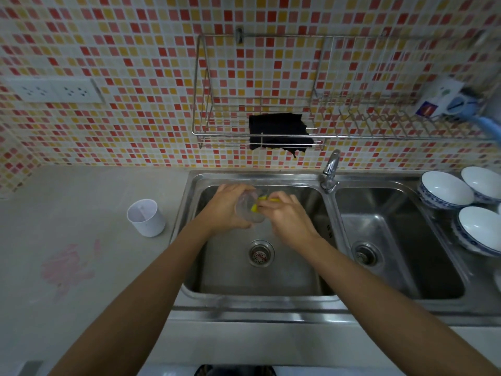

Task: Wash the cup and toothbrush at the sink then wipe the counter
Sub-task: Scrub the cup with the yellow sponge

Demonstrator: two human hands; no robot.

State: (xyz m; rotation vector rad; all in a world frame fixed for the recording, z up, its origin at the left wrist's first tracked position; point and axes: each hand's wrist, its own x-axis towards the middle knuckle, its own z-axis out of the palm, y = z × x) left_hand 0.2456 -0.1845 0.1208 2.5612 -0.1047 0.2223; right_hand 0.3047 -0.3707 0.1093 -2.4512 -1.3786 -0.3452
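Note:
Over the left basin of the steel sink (195,283), my left hand (225,207) grips a clear cup (248,210) tilted on its side, its mouth facing right. My right hand (287,217) holds a yellow toothbrush (257,204) whose end reaches into the cup's mouth. Most of the toothbrush is hidden by my fingers. A pink smear (67,267) marks the grey counter (81,185) at the left. A black cloth (279,131) hangs from the wire rack (206,131) on the wall above the sink.
A white plastic cup (146,217) stands on the counter left of the sink. The tap (331,169) sits between the two basins. Three white bowls (444,189) rest at the right edge. A blue-and-white item (447,100) lies on the rack's right end.

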